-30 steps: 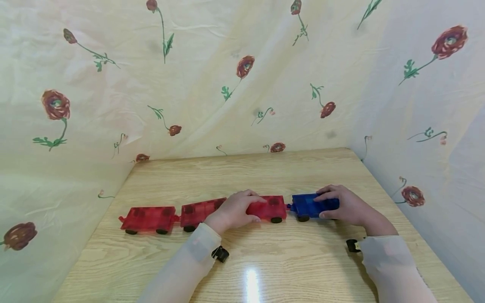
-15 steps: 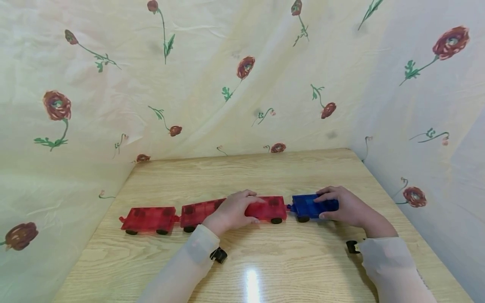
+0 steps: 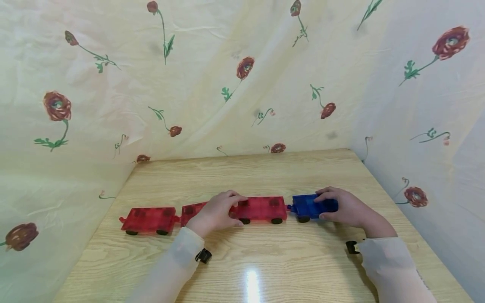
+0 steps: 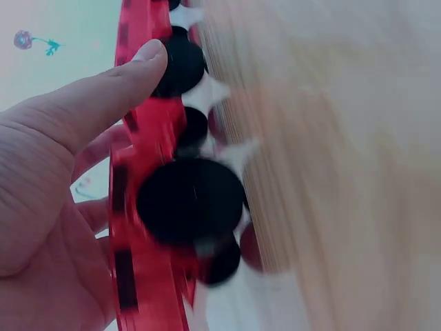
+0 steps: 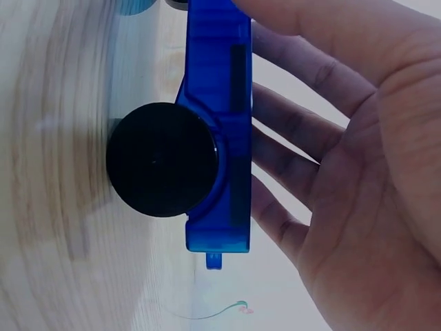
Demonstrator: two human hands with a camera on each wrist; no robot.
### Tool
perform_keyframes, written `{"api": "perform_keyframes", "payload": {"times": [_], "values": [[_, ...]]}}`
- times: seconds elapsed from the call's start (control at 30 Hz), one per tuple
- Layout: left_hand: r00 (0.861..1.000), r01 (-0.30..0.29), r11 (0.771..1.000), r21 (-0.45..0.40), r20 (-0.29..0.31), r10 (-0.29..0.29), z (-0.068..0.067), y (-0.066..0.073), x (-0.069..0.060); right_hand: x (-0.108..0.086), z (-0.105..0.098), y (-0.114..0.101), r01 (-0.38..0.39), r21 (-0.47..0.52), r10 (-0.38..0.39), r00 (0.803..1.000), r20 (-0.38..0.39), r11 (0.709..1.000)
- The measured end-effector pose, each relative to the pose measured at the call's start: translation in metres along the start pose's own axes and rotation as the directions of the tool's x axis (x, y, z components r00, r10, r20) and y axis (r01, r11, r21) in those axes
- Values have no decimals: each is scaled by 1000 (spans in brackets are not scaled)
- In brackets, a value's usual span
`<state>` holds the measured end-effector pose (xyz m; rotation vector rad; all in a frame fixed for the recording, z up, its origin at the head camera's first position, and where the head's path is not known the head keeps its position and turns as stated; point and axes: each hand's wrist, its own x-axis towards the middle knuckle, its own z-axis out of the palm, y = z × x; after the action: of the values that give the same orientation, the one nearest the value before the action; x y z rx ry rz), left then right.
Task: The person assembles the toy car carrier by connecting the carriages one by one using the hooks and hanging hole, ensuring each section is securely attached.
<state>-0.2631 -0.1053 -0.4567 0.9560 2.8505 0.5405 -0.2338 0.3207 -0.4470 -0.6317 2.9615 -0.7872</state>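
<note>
Several see-through toy train cars with black wheels stand in a row on the wooden table [image 3: 265, 261]. Three are red: a left car [image 3: 149, 219], a middle car [image 3: 192, 210] partly behind my left hand [image 3: 214, 213], and a right car [image 3: 263, 208]. My left hand spans the joint between the middle and right red cars, hiding it. In the left wrist view its thumb [image 4: 148, 62] lies against a wheel, fingers behind the red body [image 4: 148, 283]. At the right end my right hand [image 3: 348, 208] grips the blue car [image 3: 307, 206], thumb in front and fingers behind.
A cloth wall [image 3: 204, 84] with printed flowers rises behind the table and along both sides. Black devices [image 3: 203, 256] sit at the cuffs of both sleeves. A bright light reflection shows on the table's front part.
My left hand has moved left off the middle of the right red car toward the joint with the middle car. The cars and my right hand stay in place.
</note>
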Motion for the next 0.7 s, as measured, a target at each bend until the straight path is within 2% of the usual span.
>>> {"api": "perform_keyframes", "payload": {"times": [0.33, 0.7], "values": [[997, 68, 996, -66, -23, -69, -6, -32, -24, -1, -1, 0, -13, 15, 12, 1000, 18, 1000], [985, 158, 973, -169, -43, -168, -13, -45, -40, -2, -2, -1, -22, 47, 20, 999, 33, 999]]}}
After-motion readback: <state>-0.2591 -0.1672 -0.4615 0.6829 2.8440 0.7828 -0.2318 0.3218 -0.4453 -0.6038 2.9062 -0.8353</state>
